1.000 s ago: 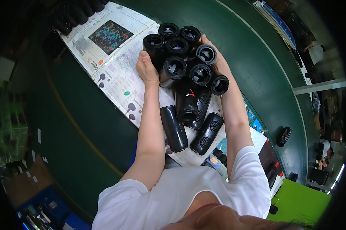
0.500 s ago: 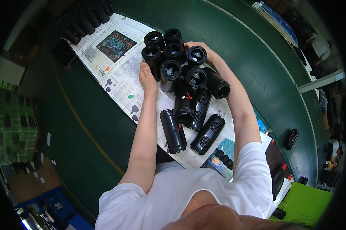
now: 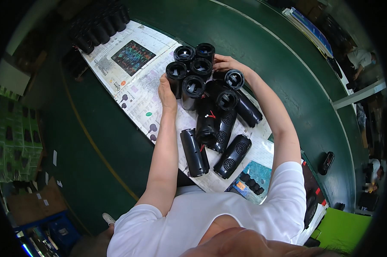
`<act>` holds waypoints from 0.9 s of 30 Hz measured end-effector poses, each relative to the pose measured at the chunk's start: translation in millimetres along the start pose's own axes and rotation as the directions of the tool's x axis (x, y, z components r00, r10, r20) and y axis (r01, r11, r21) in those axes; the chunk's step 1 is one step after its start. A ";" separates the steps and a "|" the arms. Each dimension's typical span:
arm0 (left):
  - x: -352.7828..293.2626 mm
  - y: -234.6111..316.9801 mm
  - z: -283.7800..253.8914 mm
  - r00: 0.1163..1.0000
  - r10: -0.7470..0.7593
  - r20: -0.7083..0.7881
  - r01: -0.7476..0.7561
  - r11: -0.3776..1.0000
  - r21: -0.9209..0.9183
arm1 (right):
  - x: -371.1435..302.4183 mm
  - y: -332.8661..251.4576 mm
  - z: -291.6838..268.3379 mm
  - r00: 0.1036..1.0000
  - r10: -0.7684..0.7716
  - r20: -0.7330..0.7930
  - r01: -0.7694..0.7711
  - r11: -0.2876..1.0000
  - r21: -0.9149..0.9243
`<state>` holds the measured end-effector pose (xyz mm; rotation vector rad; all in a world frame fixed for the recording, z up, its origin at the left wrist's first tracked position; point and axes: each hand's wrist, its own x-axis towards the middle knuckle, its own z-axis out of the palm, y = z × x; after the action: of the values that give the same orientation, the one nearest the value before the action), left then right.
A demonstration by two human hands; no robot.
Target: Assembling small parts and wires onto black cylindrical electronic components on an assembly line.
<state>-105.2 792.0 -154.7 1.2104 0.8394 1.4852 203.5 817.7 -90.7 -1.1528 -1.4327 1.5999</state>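
Note:
Between my two hands stands a tight cluster of black hollow cylinders, which look like speaker housings, open ends up. My left hand [image 3: 167,93] is cupped against the cluster's left side, its thumb along one upright housing [image 3: 176,75]; most of its fingers are hidden behind. On the far right side, my right hand [image 3: 228,63] has bent fingers against the rear housings [image 3: 205,52]. Just below it, a housing [image 3: 235,79] leans over, and another [image 3: 226,100] tilts beside it. Nearer me lie several housings, one with red wires [image 3: 207,120] and one with round perforated grilles [image 3: 236,156].
The narrow table [image 3: 135,88] has a printed, worn cover. More black housings [image 3: 101,30] stand in rows at its far left end. Green-wrapped stacked goods [image 3: 15,141] are on the left. A black device [image 3: 326,163] lies on the right, and a shoe [image 3: 108,219] shows lower left.
The upright cluster has shifted slightly right between my hands. Two housings on its right side have tipped over and spread from the group. A shoe has come into view at lower left.

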 end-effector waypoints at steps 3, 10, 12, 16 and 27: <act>-2.6 3.1 -1.2 1.000 -0.008 -0.010 0.008 1.000 0.002 | -3.0 -1.7 -1.8 0.999 0.047 0.012 -0.047 0.999 -0.020; 2.1 -2.5 -9.9 0.993 -0.092 -0.074 0.094 0.995 0.022 | -32.1 -1.4 -6.7 0.998 -0.007 -0.056 0.007 1.000 0.002; 2.7 2.7 -10.9 0.986 -0.144 -0.083 0.143 0.989 -0.020 | -53.0 -3.2 1.8 0.987 -0.021 -0.159 0.028 0.999 0.044; 3.1 11.7 -17.1 0.975 -0.213 -0.056 0.213 0.977 -0.015 | -122.1 -2.1 -0.4 0.927 -0.067 -0.370 0.010 0.988 -0.153; -72.7 42.2 -74.4 0.987 -0.088 0.131 0.064 0.982 0.176 | -355.7 -3.7 156.9 0.711 -0.233 -0.664 -0.169 0.860 -0.482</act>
<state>-188.5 716.8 -154.1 1.3762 0.9229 1.2717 188.6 434.3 -28.3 -1.7853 -1.3324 0.5675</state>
